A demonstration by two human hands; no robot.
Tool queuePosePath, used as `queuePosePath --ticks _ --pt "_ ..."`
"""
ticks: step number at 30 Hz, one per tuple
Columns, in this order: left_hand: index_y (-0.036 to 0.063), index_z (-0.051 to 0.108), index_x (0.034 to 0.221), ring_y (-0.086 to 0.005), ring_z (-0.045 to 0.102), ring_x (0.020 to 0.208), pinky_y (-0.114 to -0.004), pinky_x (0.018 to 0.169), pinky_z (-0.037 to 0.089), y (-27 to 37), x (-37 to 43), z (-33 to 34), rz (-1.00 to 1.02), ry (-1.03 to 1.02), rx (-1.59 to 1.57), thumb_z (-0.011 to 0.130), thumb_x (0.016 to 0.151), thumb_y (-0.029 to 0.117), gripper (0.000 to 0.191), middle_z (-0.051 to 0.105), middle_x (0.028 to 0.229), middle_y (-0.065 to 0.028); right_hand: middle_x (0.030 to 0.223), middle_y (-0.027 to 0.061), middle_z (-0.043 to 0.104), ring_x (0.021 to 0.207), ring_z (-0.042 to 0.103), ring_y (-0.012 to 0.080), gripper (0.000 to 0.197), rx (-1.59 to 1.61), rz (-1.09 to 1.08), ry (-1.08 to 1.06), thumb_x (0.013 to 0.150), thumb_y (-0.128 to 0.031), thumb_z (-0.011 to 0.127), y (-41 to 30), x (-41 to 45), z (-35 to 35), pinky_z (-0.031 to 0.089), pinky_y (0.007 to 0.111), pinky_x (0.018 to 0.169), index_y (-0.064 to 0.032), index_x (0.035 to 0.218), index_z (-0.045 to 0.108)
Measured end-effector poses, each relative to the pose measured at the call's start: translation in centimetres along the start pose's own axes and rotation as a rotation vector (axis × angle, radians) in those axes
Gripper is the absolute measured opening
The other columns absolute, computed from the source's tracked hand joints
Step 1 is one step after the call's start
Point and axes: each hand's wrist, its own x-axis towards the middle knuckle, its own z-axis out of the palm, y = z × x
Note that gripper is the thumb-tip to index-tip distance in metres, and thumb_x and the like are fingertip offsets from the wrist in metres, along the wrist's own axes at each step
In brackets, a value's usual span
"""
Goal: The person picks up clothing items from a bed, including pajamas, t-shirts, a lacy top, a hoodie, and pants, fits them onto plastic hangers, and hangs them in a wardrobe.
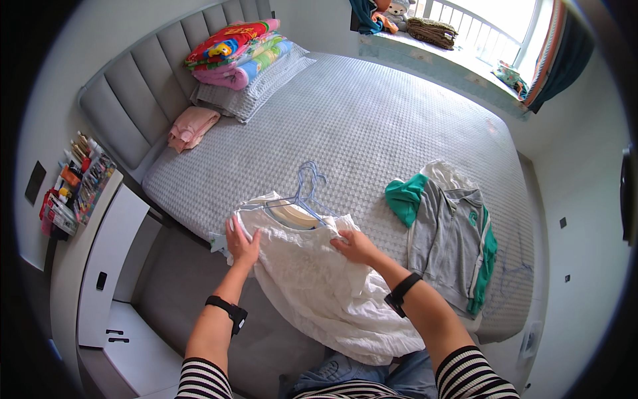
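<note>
A white gathered garment (309, 279) hangs over the near edge of the bed and down towards my lap. Light blue hangers (302, 192) rise out of its neckline, their hooks pointing towards the far side of the bed. My left hand (243, 245) holds the garment's left shoulder, thumb lying on the front of the cloth. At the opposite shoulder, my right hand (355, 246) pinches the fabric below the hanger's arm. Other cloth shows inside the neck opening, partly hidden by the front layer.
Right of the garment, a grey and green zip jacket (443, 239) lies on the quilted bed cover (359, 114). Further right is another hanger (513, 269). Folded pink cloth (193, 128) and stacked quilts (239, 60) sit near the headboard (154, 70). A cluttered nightstand (112, 224) stands left.
</note>
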Motion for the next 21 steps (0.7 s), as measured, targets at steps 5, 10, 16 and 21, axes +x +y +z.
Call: queuePosePath --ticks 5,10,16,21 --pt "0.0053 0.022 0.149 -0.0380 0.031 0.137 -0.057 0.108 0.020 14.7 -0.9 1.8 0.550 -0.014 0.253 0.070 0.082 0.044 0.092 0.030 0.150 -0.0215 0.071 0.0165 0.060 0.074 0.059 0.0398 0.034 -0.365 -0.271 0.235 0.090 -0.038 0.059 -4.3 -8.2 -0.7 0.043 0.050 0.061 -0.0069 0.079 0.054" --pt "0.0005 0.063 0.084 -0.0165 0.062 0.058 -0.028 0.058 0.048 22.4 -1.8 3.3 0.155 -0.363 -0.393 0.051 0.099 0.030 0.035 0.062 0.064 -0.0086 0.076 0.0125 0.062 0.073 0.061 0.0337 0.029 -0.518 -0.439 0.384 0.088 -0.039 0.062 -4.5 -14.1 -1.8 0.045 0.046 0.061 -0.0108 0.088 0.058" --pt "0.0027 0.058 0.111 -0.0003 0.043 0.059 -0.016 0.051 0.036 30.3 -7.0 4.0 -0.120 -0.697 -0.837 0.047 0.101 0.018 0.021 0.050 0.073 0.0048 0.082 0.0102 0.062 0.073 0.061 0.0314 0.026 -0.379 -0.503 0.714 0.091 -0.035 0.060 -11.5 -16.4 0.3 0.045 0.043 0.062 -0.0102 0.100 0.059" --pt "0.0045 0.055 0.115 -0.0134 0.058 0.087 -0.026 0.081 0.045 33.9 -8.9 2.7 0.338 -0.935 -0.753 0.057 0.096 0.022 0.026 0.060 0.092 -0.0036 0.076 0.0164 0.062 0.073 0.060 0.0387 0.023 -0.233 -0.347 0.610 0.094 -0.031 0.055 -11.6 -19.1 -1.5 0.043 0.048 0.061 -0.0078 0.093 0.056"
